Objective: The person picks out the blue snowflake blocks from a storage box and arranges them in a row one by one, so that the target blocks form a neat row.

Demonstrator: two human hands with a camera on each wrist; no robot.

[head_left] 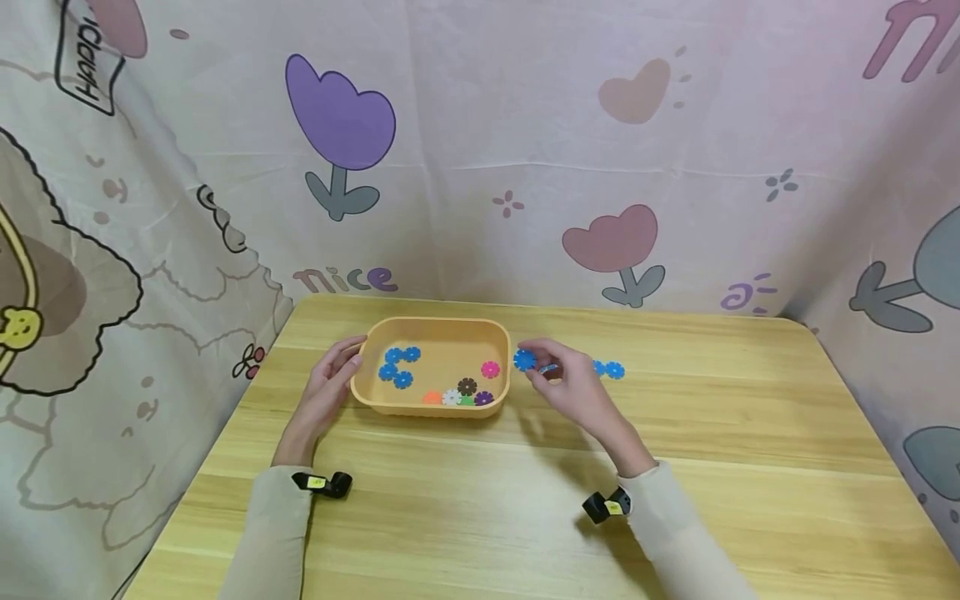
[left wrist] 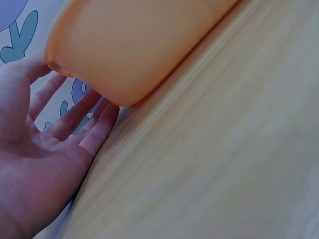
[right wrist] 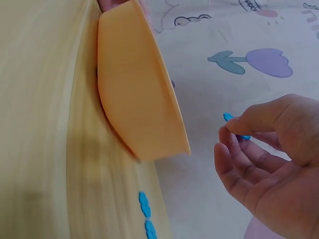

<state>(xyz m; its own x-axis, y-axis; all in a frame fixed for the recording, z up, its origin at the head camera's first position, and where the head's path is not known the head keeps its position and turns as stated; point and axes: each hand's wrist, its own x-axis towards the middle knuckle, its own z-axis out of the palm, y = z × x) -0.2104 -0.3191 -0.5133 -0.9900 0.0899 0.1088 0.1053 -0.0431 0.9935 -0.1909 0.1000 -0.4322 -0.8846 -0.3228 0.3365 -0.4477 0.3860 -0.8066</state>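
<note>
In the head view an orange plastic bin [head_left: 431, 409] stands on the table. My left hand [head_left: 335, 379] holds its left end, thumb by the rim and fingers along the outer wall; the left wrist view shows the fingers touching the bin [left wrist: 114, 55]. Just beyond the right end, my right hand [head_left: 573, 385] pinches a blue snowflake disc [head_left: 524, 360] between thumb and fingertips, above the table. The right wrist view shows this disc [right wrist: 228, 117] edge-on, mostly covered by the fingers. Inside the bin, several blue discs [head_left: 388, 372] lie together at the left.
At the bin's right side lie single discs: pink [head_left: 490, 369], brown [head_left: 467, 387], white [head_left: 451, 397], purple [head_left: 483, 399], orange [head_left: 432, 398] and a partly hidden green one. More blue discs [head_left: 615, 370] lie on the wooden table [head_left: 450, 517] behind my right hand. A printed curtain [head_left: 465, 125] hangs behind.
</note>
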